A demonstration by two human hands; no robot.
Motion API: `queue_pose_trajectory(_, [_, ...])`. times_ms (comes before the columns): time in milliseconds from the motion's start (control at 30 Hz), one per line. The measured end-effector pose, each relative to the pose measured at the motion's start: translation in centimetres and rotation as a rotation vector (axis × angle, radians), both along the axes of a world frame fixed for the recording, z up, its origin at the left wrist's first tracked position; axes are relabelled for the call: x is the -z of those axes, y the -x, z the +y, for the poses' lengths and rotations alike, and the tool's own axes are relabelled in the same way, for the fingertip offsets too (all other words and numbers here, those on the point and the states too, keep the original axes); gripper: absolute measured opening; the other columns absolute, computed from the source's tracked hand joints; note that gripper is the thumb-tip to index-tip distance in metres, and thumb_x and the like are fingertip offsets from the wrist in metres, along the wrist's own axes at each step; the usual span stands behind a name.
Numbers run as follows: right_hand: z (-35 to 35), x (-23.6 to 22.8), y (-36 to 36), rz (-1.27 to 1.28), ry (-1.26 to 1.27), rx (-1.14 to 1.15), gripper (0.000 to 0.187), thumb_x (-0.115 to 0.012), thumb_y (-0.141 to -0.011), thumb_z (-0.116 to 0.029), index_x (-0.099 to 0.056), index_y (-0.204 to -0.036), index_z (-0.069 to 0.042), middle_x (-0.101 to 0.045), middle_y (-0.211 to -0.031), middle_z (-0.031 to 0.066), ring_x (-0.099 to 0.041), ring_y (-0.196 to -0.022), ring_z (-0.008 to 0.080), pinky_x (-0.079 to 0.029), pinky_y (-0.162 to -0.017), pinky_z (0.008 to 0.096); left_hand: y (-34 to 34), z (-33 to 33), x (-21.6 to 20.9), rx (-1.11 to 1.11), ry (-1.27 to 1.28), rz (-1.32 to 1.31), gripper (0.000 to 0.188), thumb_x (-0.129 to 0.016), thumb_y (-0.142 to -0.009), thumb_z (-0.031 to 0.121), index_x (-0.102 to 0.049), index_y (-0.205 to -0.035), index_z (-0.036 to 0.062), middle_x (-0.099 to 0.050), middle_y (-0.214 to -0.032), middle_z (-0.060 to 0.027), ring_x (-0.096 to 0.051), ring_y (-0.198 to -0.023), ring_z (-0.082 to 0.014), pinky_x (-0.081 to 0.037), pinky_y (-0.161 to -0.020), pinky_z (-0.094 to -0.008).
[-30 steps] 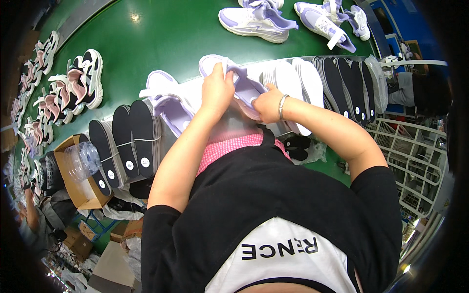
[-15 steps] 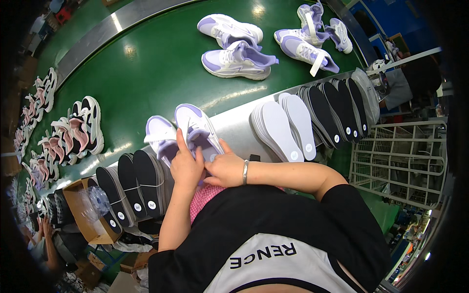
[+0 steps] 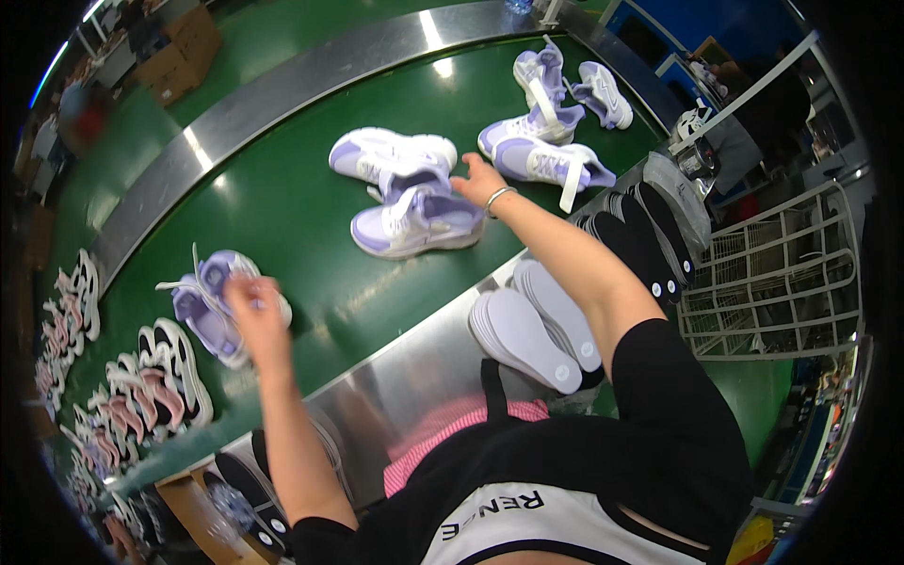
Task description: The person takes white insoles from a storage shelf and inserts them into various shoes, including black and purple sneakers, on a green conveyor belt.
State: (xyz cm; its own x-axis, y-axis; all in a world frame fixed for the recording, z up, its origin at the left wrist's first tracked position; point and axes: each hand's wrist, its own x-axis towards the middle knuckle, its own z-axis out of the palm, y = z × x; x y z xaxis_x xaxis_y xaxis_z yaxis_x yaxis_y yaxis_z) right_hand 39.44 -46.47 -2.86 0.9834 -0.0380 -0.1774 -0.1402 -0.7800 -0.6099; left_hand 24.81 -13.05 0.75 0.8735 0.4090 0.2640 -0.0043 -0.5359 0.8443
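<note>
Lilac-and-white middle pair (image 3: 410, 228) on the green bench (image 3: 292, 188), right hand (image 3: 481, 182) right by the heels!
Light and soft-topped, by the look of it, with firmer soles: heel collar's the spot to grip. Right fingers loosely spread, contact too close to call; leftward, the left hand (image 3: 256, 303) blurs over another lilac pair (image 3: 209, 322), its grip impossible to tell. Pale insoles (image 3: 523, 331) stack nearer the body.

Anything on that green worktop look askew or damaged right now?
Slightly: the lavender-and-white sneakers at the far right of the green worktop lie at mixed angles, unlike the neater middle pair. I see no spill or obvious damage.
</note>
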Motion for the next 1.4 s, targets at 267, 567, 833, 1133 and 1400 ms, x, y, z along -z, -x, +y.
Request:
queue_pose_trajectory(267, [2.0,2.7,-3.5,0.510,0.030,-0.099,0.029,-0.050,-0.073,-0.022,-0.059,-0.077,0.006,-0.060,-0.073,0.0173,-0.060,-0.058,0.0257,-0.049,-0.052,0.0348,-3.9,-17.5,9.6,0.299,-0.109,0.196,0.086,-0.064,-0.066,0.038,-0.018,-0.125,-0.0039,-0.029,-0.121,-0.0259,-0.037,-0.107,-0.0344,-0.031,-0.089,-0.0413])
queue_pose_trajectory(567, [4.0,-2.3,2.9,0.600,-0.543,-0.140,0.046,-0.036,-0.077,-0.034,-0.055,-0.077,0.009,-0.059,-0.059,0.0176,-0.058,-0.049,0.0229,-0.047,-0.047,0.0310,-4.6,-11.9,6.9,0.164,0.293,-0.056,0.021,-0.045,-0.074,0.004,-0.051,-0.091,-0.0054,-0.055,-0.082,-0.0161,-0.053,-0.074,-0.0279,-0.040,-0.072,-0.0338])
queue_pose_trajectory(833, [5.3,-3.5,19.6,0.871,-0.699,-0.302,0.039,-0.037,-0.078,-0.031,-0.054,-0.078,0.004,-0.060,-0.061,0.0148,-0.056,-0.048,0.0186,-0.044,-0.043,0.0270,8.4,-5.2,4.5,0.076,0.193,0.117,0.021,-0.043,-0.077,0.003,-0.048,-0.097,-0.0025,-0.053,-0.091,-0.0086,-0.050,-0.082,-0.0174,-0.039,-0.077,-0.0293])
queue_pose_trajectory(1133, [3.6,-4.3,27.7,0.581,0.018,-0.512,0.050,-0.036,-0.080,-0.048,-0.057,-0.072,-0.004,-0.057,-0.059,0.0132,-0.057,-0.060,0.0268,-0.043,-0.057,0.0356,16.7,-6.1,4.3,0.147,-0.107,0.063,0.045,-0.062,-0.071,0.015,-0.043,-0.108,-0.0023,-0.044,-0.106,-0.0186,-0.044,-0.096,-0.0281,-0.040,-0.076,-0.0323])
queue_pose_trajectory(1400, [-0.9,-1.9,27.2,-0.200,0.599,-0.237,0.040,-0.063,-0.065,-0.036,-0.049,-0.083,-0.004,-0.048,-0.092,0.0114,-0.047,-0.087,0.0284,-0.040,-0.066,0.0418,13.6,-4.9,4.7,0.005,0.312,0.235,0.023,-0.055,-0.076,0.019,-0.058,-0.087,-0.0013,-0.060,-0.072,-0.0100,-0.053,-0.064,-0.0148,-0.041,-0.059,-0.0268])
